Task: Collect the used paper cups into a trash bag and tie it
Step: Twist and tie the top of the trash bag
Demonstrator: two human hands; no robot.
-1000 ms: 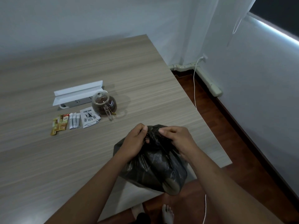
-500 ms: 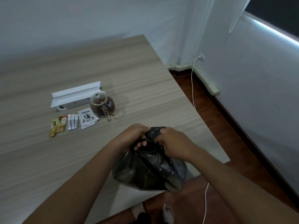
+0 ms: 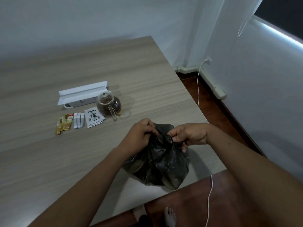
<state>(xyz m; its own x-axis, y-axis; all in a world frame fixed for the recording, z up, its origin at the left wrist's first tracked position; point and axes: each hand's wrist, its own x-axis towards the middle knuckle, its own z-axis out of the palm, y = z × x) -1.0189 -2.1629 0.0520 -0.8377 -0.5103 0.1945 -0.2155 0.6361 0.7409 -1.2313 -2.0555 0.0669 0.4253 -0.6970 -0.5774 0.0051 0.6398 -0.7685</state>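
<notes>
Both hands were bunched up on the neck of the black trash bag: left hand pinching the gathered plastic, right hand gripping it from the other side. The bag sat on the desk edge right under them. A glass teapot and tea sachets lay further out, left of the hands.

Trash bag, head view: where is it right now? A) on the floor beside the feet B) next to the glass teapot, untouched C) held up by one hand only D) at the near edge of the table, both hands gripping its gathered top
D: the trash bag sits at the near edge of the table, with the left hand and the right hand both pinching its bunched top.
</notes>
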